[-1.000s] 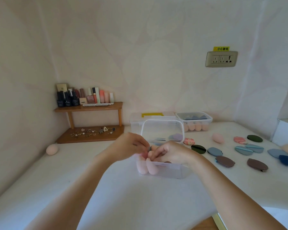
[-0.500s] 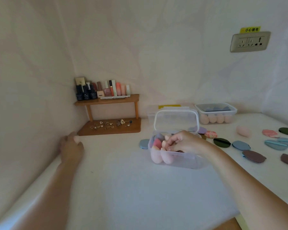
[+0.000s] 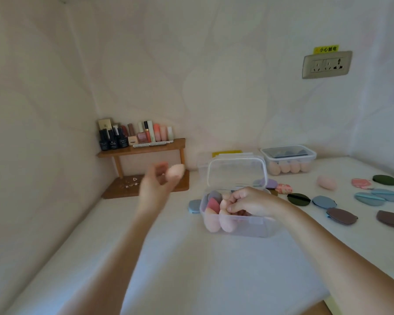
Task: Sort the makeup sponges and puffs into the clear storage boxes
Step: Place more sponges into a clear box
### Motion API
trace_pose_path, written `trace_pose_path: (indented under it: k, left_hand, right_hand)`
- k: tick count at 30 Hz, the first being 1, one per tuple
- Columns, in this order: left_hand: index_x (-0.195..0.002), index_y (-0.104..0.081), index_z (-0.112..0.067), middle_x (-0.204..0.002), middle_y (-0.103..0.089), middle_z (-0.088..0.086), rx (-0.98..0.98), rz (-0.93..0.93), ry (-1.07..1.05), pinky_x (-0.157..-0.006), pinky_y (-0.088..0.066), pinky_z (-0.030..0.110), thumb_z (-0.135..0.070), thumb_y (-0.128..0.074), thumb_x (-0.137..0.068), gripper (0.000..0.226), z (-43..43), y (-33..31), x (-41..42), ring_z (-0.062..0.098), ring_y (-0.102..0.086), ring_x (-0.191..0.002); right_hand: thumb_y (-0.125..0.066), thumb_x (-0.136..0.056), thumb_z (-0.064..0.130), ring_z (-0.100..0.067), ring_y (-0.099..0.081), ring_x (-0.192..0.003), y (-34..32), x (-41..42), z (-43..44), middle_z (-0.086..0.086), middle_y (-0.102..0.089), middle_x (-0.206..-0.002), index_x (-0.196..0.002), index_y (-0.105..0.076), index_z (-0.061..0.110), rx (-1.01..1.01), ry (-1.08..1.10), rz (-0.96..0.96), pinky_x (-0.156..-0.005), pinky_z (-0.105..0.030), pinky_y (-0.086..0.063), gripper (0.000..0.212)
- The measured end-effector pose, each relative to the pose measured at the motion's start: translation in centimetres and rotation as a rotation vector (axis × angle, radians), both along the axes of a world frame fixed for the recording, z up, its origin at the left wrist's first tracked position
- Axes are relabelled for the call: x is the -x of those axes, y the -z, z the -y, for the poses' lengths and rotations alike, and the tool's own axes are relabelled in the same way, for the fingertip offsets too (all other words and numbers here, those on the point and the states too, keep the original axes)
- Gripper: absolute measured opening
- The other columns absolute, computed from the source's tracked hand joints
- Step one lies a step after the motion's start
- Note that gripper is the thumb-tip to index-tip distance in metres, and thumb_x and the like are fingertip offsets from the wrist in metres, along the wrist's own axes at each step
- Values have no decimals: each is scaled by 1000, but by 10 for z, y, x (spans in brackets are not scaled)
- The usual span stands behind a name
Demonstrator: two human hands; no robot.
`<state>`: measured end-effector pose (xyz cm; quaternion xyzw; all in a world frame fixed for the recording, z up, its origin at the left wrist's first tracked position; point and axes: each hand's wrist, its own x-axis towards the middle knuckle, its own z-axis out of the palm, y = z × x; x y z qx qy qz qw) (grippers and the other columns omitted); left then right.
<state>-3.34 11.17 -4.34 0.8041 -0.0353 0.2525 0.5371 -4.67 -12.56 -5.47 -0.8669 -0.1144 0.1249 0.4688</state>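
Observation:
A clear storage box (image 3: 255, 230) with its lid (image 3: 237, 170) raised stands mid-table, holding several pink and red sponges (image 3: 213, 206). My right hand (image 3: 248, 202) rests inside it, fingers curled round a pale pink sponge (image 3: 224, 202). My left hand (image 3: 156, 185), blurred and raised to the left of the box, pinches a peach egg-shaped sponge (image 3: 174, 172). Flat puffs lie to the right: a dark green one (image 3: 298, 198), a blue one (image 3: 324, 201), a brown one (image 3: 341, 215). A loose pink sponge (image 3: 326, 182) lies further back.
A second clear box (image 3: 288, 160), lidded and full of sponges, stands by the back wall. A wooden shelf (image 3: 143, 148) with cosmetic bottles fills the back left corner. A wall socket (image 3: 326, 64) sits above. More puffs (image 3: 378, 196) spread toward the right edge.
My left hand reached to the left wall, took the peach sponge lying there, and has now lifted it toward the box. My right hand stayed in the box.

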Motion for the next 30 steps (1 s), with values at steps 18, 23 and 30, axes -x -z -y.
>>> trace_pose_path:
  k: [18, 23, 30]
  left_hand:
    - [-105, -61, -21, -94, -65, -6, -165, -102, 282, -68, -46, 9, -31, -65, -85, 23, 96, 42, 52, -3, -60, -81]
    - [-105, -56, -26, -87, -61, -15, -310, -115, 191, -62, -43, 8, -34, -66, -82, 26, 103, 42, 74, -3, -57, -77]
    - [-113, -55, -23, -93, -61, -11, -461, -228, 143, -76, -49, 21, -41, -65, -80, 39, 104, 38, 93, 7, -58, -86]
  right_hand:
    - [-73, -80, 37, -10, -49, -56, -2, 23, 18, -3, -59, -77, -99, -55, 11, -237, 180, -23, -55, -21, -39, 36]
    - [-71, -82, 35, -12, -54, -62, -3, 40, 27, 1, -60, -72, -87, -57, 12, -203, 110, -34, -62, -23, -43, 27]
    - [-71, -82, 24, -11, -57, -61, -10, 60, 31, 0, -62, -81, -100, -58, 8, -307, 288, 191, -61, -21, -44, 27]
